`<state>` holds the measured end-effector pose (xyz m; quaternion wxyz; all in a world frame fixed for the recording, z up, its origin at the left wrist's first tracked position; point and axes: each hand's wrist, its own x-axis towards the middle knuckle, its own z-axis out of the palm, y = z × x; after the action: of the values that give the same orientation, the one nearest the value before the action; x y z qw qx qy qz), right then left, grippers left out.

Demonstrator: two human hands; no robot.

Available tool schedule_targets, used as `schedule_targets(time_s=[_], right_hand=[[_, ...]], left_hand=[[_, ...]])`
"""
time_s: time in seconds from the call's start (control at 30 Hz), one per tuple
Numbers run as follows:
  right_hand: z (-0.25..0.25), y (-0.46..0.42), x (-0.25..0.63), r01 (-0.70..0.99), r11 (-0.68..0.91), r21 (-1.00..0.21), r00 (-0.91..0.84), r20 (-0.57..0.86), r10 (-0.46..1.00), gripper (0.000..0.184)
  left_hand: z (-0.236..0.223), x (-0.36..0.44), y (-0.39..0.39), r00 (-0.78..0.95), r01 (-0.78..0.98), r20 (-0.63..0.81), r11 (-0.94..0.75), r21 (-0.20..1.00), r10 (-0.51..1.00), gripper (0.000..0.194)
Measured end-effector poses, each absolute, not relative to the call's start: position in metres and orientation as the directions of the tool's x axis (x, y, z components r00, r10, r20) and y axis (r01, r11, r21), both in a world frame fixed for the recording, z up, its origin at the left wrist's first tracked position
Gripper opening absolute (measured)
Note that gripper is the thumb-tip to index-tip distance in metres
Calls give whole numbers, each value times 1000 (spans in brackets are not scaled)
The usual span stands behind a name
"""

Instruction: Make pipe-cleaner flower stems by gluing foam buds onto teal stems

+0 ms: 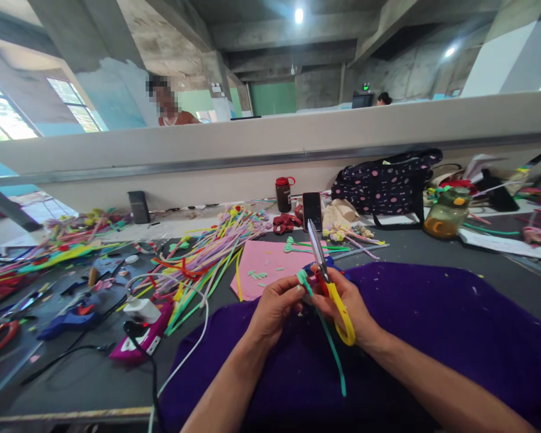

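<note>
My left hand (277,300) is closed, its thumb and fingertips pinching a green pipe cleaner (332,352) near its pale green, bunched top. The long stem hangs down over the dark purple cloth (401,294). In my right hand (349,304) is a pair of scissors (342,316) with yellow handles, blades pointing up and away. Fingers of the right hand also meet the stem just below the bunched top. Beyond both hands lies a pink sheet (252,264) with small green clippings and green-stemmed pieces (293,245) on it.
Bundles of coloured pipe cleaners (216,240) cover the table left of centre. A glue gun (70,322), power strip (146,337) and white cable lie at left. Along the back stand a phone (312,210), red-lidded bottle (283,195), patterned bag (383,186) and jar (448,213). Two people (174,111) are beyond the partition.
</note>
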<state>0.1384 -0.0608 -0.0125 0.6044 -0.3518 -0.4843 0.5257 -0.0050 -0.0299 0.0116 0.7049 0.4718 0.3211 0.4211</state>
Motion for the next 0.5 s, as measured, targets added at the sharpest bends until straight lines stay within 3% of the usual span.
schedule_targets(time_s=[0.33,0.5], right_hand=[[-15,-58,138,-278,284,-918,-57,311,949,51],[-16,-57,138,-308,286,-907,-77,324,943,49]], left_hand=[[7,0,-36,348,-140,75,-27,990,934,21],[7,0,-37,336,-125,100,-61,990,937,26]])
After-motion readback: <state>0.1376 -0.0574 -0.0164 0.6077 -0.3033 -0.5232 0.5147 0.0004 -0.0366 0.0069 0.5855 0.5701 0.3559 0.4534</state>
